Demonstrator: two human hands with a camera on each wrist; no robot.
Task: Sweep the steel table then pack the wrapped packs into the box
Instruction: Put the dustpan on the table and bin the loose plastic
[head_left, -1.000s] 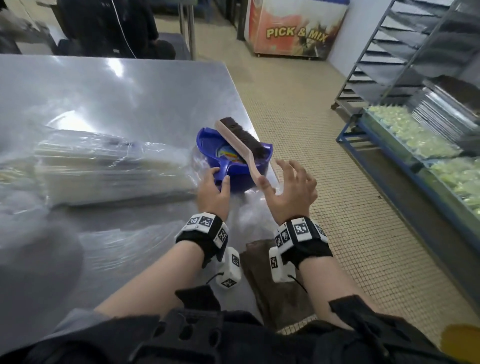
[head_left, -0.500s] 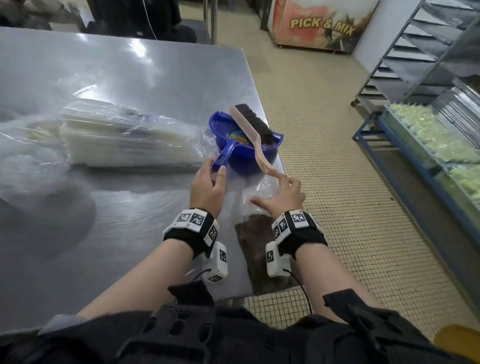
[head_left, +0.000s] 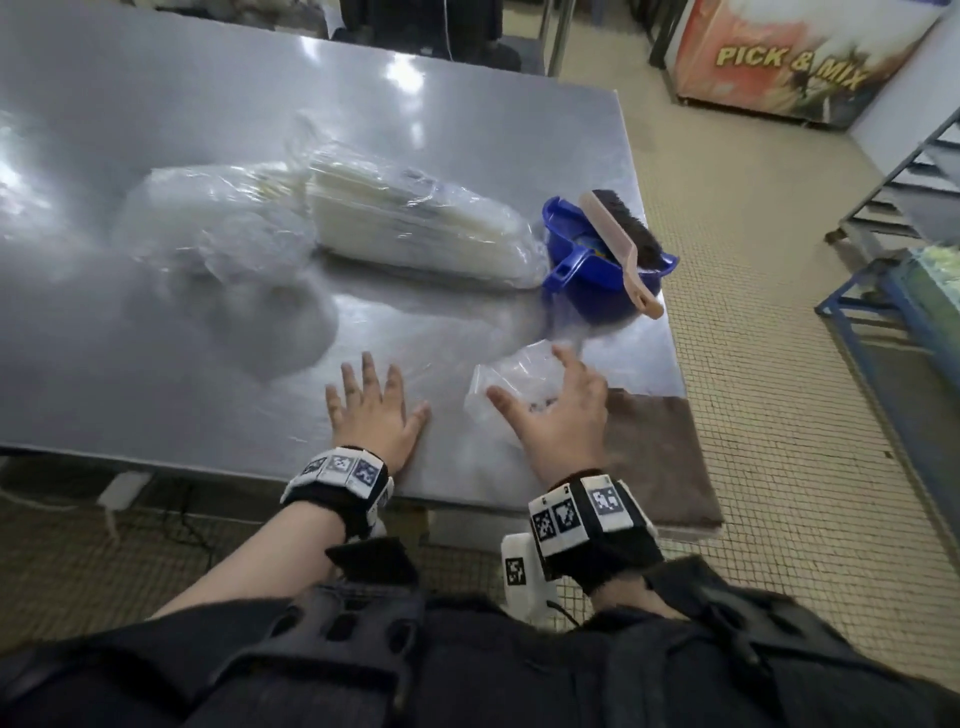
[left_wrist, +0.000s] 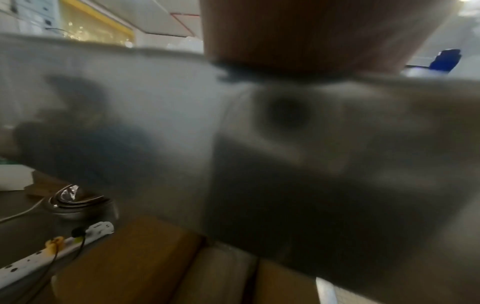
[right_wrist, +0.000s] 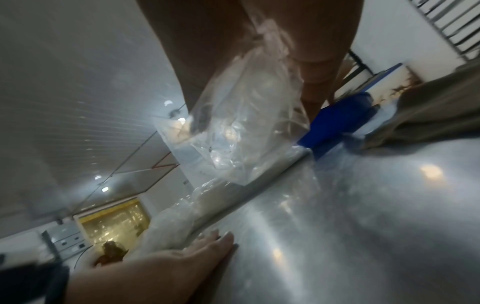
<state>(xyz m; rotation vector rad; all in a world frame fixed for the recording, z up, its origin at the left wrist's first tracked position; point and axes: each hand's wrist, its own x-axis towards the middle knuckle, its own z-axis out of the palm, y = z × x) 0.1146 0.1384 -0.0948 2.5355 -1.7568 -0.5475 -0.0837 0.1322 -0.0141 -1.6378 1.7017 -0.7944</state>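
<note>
The steel bench (head_left: 156, 130) carries one small clear plastic bag (head_left: 511, 379) at its near right corner, and the right hand (head_left: 558, 415), fingers spread, has this bag against its palm; the right wrist view shows the bag (right_wrist: 233, 131) hanging crumpled from under that hand, though whether the fingers actually pinch it I cannot tell. Just left of it the left hand (head_left: 371, 410) lies flat on the bench, its grip wide and holding nothing. To the right of the right hand a brown cloth (head_left: 654, 457) drapes over the bench corner. Beyond the right hand's fingertips stands one blue plastic dustpan (head_left: 592, 280) at the bench's right edge, with one tan-handled brush with dark bristles (head_left: 618, 244) lying across it. Left of the dustpan, beyond both hands, lies one large pack of white flat items in clear wrap (head_left: 415, 228), touching the dustpan, with loose clear film (head_left: 208, 228) trailing to its left.
</note>
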